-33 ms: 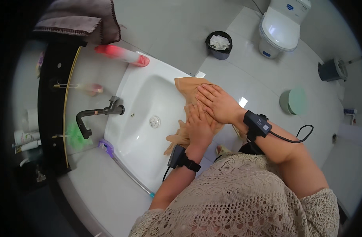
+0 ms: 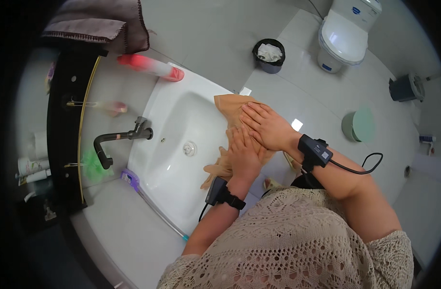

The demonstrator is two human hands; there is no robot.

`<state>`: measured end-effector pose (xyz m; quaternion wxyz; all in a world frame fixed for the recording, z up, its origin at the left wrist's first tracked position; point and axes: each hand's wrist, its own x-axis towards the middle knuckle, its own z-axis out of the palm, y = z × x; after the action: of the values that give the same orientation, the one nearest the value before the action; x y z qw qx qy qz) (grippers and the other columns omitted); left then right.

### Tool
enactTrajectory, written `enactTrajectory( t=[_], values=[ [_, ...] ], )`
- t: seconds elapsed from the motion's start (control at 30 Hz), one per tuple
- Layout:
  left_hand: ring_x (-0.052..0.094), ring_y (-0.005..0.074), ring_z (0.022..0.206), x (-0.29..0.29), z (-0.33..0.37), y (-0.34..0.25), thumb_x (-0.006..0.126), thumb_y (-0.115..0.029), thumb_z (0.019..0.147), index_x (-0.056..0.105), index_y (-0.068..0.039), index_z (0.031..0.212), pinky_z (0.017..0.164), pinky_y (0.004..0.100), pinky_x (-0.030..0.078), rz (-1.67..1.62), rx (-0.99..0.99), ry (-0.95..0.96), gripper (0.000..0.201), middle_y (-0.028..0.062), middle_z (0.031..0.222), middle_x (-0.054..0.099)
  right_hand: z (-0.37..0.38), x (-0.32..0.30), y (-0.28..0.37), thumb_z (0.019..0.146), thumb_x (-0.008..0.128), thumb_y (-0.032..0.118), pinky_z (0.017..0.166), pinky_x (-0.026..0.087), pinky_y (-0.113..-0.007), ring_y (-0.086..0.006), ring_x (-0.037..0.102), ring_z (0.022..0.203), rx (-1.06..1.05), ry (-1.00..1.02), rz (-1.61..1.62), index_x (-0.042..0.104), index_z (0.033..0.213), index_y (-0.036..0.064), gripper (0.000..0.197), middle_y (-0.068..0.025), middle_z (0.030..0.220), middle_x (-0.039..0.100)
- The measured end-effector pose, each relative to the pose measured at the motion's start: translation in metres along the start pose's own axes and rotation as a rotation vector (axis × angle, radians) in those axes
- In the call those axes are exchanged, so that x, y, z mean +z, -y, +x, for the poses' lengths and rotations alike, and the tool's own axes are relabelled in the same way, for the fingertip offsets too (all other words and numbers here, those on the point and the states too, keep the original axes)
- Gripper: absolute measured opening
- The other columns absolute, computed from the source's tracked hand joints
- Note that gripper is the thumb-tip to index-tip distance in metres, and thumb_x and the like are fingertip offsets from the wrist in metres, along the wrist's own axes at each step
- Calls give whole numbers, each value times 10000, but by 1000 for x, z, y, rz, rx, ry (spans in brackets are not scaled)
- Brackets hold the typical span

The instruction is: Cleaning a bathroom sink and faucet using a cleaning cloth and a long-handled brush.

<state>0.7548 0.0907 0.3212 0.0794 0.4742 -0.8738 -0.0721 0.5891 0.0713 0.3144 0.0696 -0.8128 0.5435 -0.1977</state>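
A thin, crumpled tan rubber glove (image 2: 228, 103) lies over the near right rim of the white washbasin (image 2: 182, 204). Its wide end points away from me, and finger-like ends hang into the bowl at the near side; whether there is one glove or two I cannot tell. My right hand (image 2: 267, 126) rests flat on its upper part, fingers stretched out and close together. Just below and to the left, my left hand (image 2: 244, 151) presses on it with fingers extended. The hands nearly touch, and the glove's middle is hidden beneath them.
A dark faucet (image 2: 121, 137) reaches out left of the bowl, which has a drain plug (image 2: 189, 149). A red and white bottle (image 2: 155, 68) stands at the far rim. A purple-headed brush (image 2: 130, 179) leans along the left. Beyond are a bin (image 2: 270, 67), toilet (image 2: 343, 41) and green bucket (image 2: 351, 126).
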Motion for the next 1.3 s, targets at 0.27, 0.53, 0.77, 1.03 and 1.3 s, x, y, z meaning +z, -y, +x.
enactTrajectory(
  t=[0.27,0.53,0.77,1.03,1.3],
  values=[
    [311,508,1314,19,49,24,451,-356,975,157,111,1440,1094,471,288,-384,-254,34,722,384,1424,261,74,28,-26,947,474,331,1150,261,-397,-330,306,1375,-67,-9,51,446,1371,11,532,-168,1489,334],
    [124,481,1411,65,71,92,328,-337,1018,79,57,1478,1163,476,174,-504,-345,-54,654,338,1521,63,157,50,-26,897,547,392,1127,308,-415,-380,248,1395,-21,65,151,365,1427,26,670,-167,1534,247],
    [28,487,1419,111,65,140,332,-372,1014,-25,0,1497,1172,511,116,0,5,-105,706,307,1536,0,183,40,-24,895,500,332,1157,263,-408,-408,209,1409,6,282,131,289,1478,65,675,-118,1568,196],
    [-43,456,1433,61,68,110,251,-546,993,-31,-38,1512,1182,477,25,-662,-422,357,779,278,1553,-42,159,44,-32,857,527,292,1170,222,-447,-393,201,1422,-133,87,72,389,1440,123,622,-76,1534,304],
    [76,348,1464,-13,21,67,404,-674,896,131,-23,1513,1173,466,115,-665,-444,648,937,225,1566,126,68,8,-9,875,505,320,1178,170,-437,-328,248,1413,-218,29,9,485,1369,90,545,-96,1478,396]
  ],
)
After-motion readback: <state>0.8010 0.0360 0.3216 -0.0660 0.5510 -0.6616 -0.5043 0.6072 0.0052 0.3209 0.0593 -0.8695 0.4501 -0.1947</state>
